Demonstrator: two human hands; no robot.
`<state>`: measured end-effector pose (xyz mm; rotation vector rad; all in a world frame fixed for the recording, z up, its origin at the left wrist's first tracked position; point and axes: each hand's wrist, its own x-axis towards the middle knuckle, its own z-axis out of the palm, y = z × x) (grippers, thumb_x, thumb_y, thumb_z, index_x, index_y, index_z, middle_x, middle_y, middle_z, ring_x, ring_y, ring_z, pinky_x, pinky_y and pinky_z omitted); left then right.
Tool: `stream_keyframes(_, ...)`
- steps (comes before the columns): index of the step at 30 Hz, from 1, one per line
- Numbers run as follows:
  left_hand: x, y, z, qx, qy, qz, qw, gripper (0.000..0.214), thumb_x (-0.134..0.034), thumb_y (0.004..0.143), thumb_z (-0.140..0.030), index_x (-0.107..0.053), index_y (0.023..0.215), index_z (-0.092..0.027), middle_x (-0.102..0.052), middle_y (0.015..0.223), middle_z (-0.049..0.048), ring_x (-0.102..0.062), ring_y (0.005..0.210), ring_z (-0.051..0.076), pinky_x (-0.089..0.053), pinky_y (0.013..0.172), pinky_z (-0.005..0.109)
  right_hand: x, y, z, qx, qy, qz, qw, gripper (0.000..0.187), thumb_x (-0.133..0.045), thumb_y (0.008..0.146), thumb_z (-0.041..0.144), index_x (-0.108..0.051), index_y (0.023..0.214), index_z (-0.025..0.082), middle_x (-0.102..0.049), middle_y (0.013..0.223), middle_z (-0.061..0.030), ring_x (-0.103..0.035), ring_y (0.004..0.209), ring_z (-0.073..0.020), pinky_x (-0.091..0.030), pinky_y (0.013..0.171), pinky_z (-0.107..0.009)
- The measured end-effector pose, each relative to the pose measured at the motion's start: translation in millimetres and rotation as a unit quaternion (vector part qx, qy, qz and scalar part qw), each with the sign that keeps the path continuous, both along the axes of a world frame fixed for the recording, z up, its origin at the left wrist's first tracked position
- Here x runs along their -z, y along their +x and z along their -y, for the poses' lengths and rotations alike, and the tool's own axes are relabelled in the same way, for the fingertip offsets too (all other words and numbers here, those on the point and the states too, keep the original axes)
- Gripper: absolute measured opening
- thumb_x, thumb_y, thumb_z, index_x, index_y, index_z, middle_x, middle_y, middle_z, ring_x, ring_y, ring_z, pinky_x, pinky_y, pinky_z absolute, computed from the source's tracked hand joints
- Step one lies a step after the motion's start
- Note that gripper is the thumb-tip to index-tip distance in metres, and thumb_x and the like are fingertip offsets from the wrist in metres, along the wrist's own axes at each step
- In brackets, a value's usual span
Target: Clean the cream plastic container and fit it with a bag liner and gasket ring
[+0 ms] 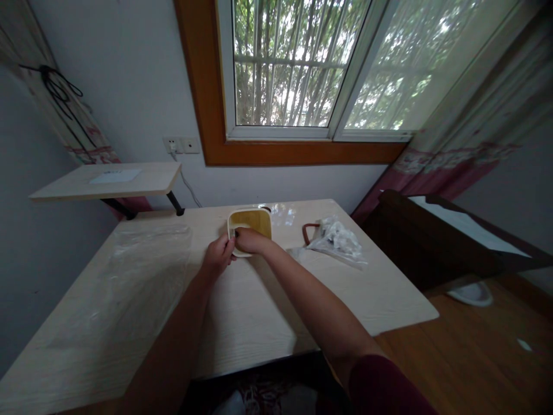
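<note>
Mid-frame, the left hand point(218, 255) is pinching the box point(258, 221) leftward; the right hand point(250, 241) is reaching inside, finger grip impossible to tell

Pale wood-grain table point(250, 323) with a rounded right corner; at 9 o'clock, a broad sheet of clear, wrinkled plastic point(142, 276) lies spread out; at 10 o'clock, a small raised shelf point(155, 178) stands on black legs point(175, 204), white paper point(116, 176) on top; at 12, a white-rimmed box point(259, 222), yellowish-brown inside; at 2, a clear bag point(341, 239) of whitish pieces touching a reddish-brown loop point(305, 233).
</note>
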<state>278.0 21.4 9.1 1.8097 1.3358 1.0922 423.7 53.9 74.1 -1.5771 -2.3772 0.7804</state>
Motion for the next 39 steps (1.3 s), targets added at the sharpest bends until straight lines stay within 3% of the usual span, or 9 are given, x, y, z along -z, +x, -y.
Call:
stream_keyframes(7,0.8,-0.4,1.0,-0.006,0.011,-0.010,1.000,0.033,-0.041,0.098,-0.049,-0.057,0.088,-0.022,-0.052,0.046,-0.0066,-0.062,0.046,0.015,-0.043,0.049,0.023,3.4,6.0,12.3,-0.004,0.010,0.013,1.000,0.032,-0.053,0.090,0.022,-0.071,0.115,0.012,-0.076,0.114,-0.0162,-0.072,0.100,-0.0255,-0.047,0.074,-0.026)
stream_keyframes(14,0.2,-0.6,2.3,-0.054,0.042,-0.019,0.997,0.035,-0.041,0.096,-0.048,-0.046,0.072,-0.024,-0.051,0.048,-0.0054,-0.057,0.045,0.014,-0.039,0.050,0.024,-12.6,24.1,53.7,-0.067,0.087,0.012,0.994,0.034,-0.052,0.097,0.031,-0.069,0.121,0.016,-0.076,0.115,-0.0133,-0.072,0.098,-0.0243,-0.049,0.081,-0.028)
stream_keyframes(17,1.7,0.5,2.8,-0.071,0.038,-0.008,0.997,0.034,-0.042,0.096,-0.049,-0.046,0.072,-0.024,-0.054,0.049,-0.0048,-0.058,0.045,0.015,-0.040,0.049,0.024,-14.9,31.7,70.2,-0.073,0.127,0.046,0.988,0.037,-0.061,0.094,0.033,-0.067,0.128,0.020,-0.077,0.113,-0.0117,-0.073,0.095,-0.0253,-0.049,0.080,-0.030)
stream_keyframes(24,4.4,6.9,4.4,-0.059,-0.014,0.073,0.995,0.039,-0.041,0.097,-0.055,-0.052,0.078,-0.023,-0.051,0.043,-0.0061,-0.058,0.041,0.015,-0.040,0.043,0.022,-6.3,40.3,82.7,-0.056,0.237,0.141,0.960,0.018,-0.058,0.098,0.025,-0.072,0.106,0.018,-0.077,0.097,-0.0120,-0.071,0.089,-0.0248,-0.046,0.080,-0.032)
stream_keyframes(31,9.2,9.5,1.8,-0.058,-0.043,0.139,0.988,0.038,-0.044,0.095,-0.056,-0.053,0.080,-0.022,-0.051,0.043,-0.0058,-0.057,0.039,0.015,-0.041,0.041,0.022,-4.4,50.6,85.8,-0.094,0.341,0.122,0.928,0.017,-0.056,0.101,0.023,-0.069,0.110,0.018,-0.074,0.103,-0.0097,-0.064,0.099,-0.0238,-0.039,0.087,-0.036)
stream_keyframes(35,11.3,7.6,-1.6,-0.077,-0.027,0.168,0.982,0.029,-0.051,0.092,-0.050,-0.051,0.088,-0.021,-0.055,0.054,-0.0064,-0.057,0.043,0.013,-0.044,0.044,0.021,-3.6,55.5,84.6,-0.105,0.396,0.110,0.906,0.019,-0.053,0.104,0.024,-0.068,0.114,0.018,-0.074,0.107,-0.0095,-0.060,0.105,-0.0244,-0.036,0.086,-0.038)
stream_keyframes(39,15.5,4.3,-9.8,-0.101,0.073,0.224,0.967,0.038,-0.064,0.086,-0.039,-0.049,0.115,-0.020,-0.063,0.087,0.0007,-0.063,0.062,0.012,-0.052,0.055,0.022,-0.5,63.0,79.9,-0.126,0.442,0.105,0.882,0.019,-0.055,0.103,0.027,-0.068,0.115,0.020,-0.075,0.110,-0.0078,-0.057,0.106,-0.0238,-0.035,0.083,-0.038)
